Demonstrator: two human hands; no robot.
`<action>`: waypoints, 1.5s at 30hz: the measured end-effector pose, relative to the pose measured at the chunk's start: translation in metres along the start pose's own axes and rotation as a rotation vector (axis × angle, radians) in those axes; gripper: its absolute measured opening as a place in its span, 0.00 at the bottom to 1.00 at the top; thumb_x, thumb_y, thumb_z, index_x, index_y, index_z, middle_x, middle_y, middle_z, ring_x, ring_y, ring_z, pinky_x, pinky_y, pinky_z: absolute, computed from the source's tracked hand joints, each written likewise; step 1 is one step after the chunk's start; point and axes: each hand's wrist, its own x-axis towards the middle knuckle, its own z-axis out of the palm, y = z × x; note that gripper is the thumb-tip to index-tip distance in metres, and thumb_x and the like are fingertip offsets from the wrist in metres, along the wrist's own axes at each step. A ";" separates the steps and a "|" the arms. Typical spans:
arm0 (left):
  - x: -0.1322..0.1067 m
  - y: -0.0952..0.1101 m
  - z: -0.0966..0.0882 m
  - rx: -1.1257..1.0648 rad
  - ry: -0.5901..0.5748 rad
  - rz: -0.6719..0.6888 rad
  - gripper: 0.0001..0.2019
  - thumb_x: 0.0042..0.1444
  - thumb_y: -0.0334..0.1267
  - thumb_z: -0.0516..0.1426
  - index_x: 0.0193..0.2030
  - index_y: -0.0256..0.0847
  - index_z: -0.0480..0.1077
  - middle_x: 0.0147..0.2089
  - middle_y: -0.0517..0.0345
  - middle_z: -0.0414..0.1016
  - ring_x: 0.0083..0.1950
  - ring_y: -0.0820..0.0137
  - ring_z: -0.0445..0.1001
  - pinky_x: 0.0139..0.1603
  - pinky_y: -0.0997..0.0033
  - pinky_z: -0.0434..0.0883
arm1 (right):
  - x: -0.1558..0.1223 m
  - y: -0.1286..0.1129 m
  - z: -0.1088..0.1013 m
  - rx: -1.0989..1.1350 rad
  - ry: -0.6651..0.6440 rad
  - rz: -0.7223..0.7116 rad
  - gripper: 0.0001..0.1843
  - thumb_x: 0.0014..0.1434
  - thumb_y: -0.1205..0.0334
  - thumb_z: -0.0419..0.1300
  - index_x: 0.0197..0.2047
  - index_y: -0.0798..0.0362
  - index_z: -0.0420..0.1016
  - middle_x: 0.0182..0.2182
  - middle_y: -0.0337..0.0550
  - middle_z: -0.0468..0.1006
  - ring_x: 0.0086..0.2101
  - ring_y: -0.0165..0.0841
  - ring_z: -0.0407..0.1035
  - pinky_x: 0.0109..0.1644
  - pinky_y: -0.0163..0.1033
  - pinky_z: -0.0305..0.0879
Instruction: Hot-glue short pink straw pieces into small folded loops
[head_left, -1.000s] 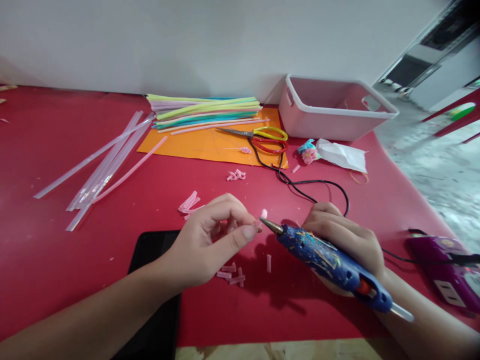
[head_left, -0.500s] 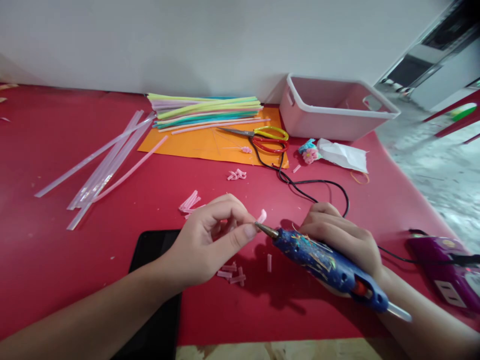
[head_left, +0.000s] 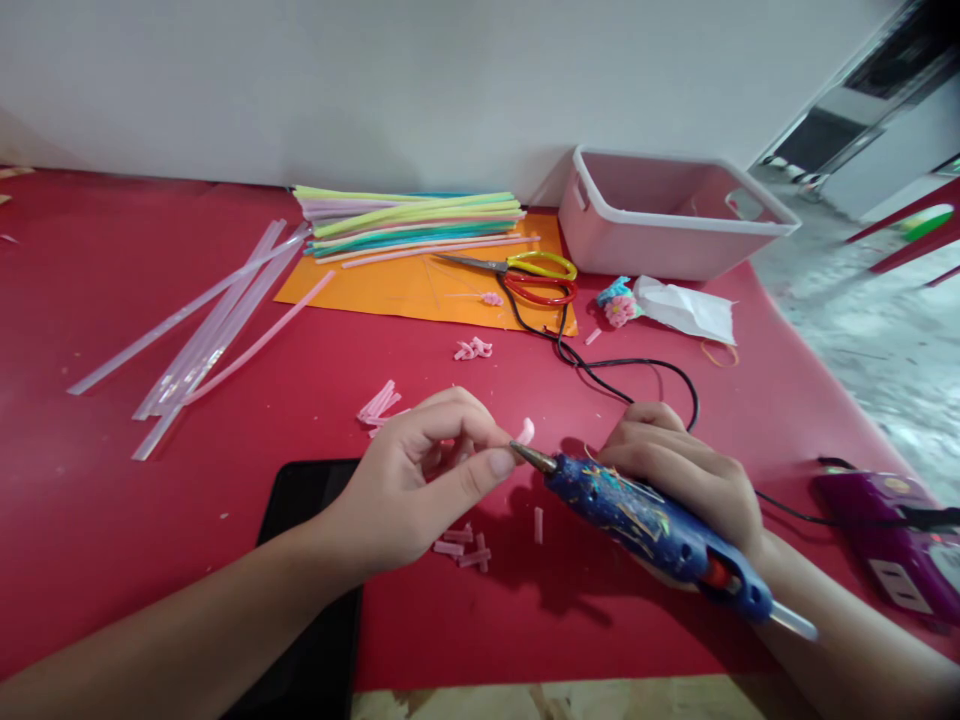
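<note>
Between thumb and fingertips, my left hand (head_left: 427, 480) pinches a short piece of pink pipe cleaner (head_left: 526, 432); its curled end sticks out past the fingers. My right hand (head_left: 686, 475) is wrapped round a blue hot glue gun (head_left: 637, 520) spotted with dried glue. The gun's metal nozzle points left and meets the pink piece at my left fingertips. A clear glue stick (head_left: 793, 620) protrudes from its back. Below the hands lie several cut pink pieces (head_left: 461, 550), and more pink pieces (head_left: 380, 402) sit beyond my left hand.
Scissors (head_left: 536, 278) and a bundle of coloured pipe cleaners (head_left: 412, 225) rest on an orange sheet (head_left: 360, 295). Clear glue sticks (head_left: 217, 330) lie left. A black phone (head_left: 307, 500) is under my left forearm. A pink bin (head_left: 667, 240), black cord (head_left: 637, 362) and purple power strip (head_left: 885, 540) are right.
Almost nothing differs. Both hands hold the same pose, with the nozzle still at the pink piece; the glue gun's back end has shifted very slightly.
</note>
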 end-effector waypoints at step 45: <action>-0.004 -0.008 0.009 0.493 -0.126 0.429 0.10 0.63 0.25 0.55 0.43 0.40 0.76 0.38 0.54 0.76 0.38 0.72 0.75 0.40 0.74 0.73 | 0.018 -0.029 0.001 0.074 0.110 0.217 0.08 0.66 0.66 0.58 0.45 0.48 0.77 0.36 0.42 0.79 0.38 0.35 0.73 0.44 0.43 0.68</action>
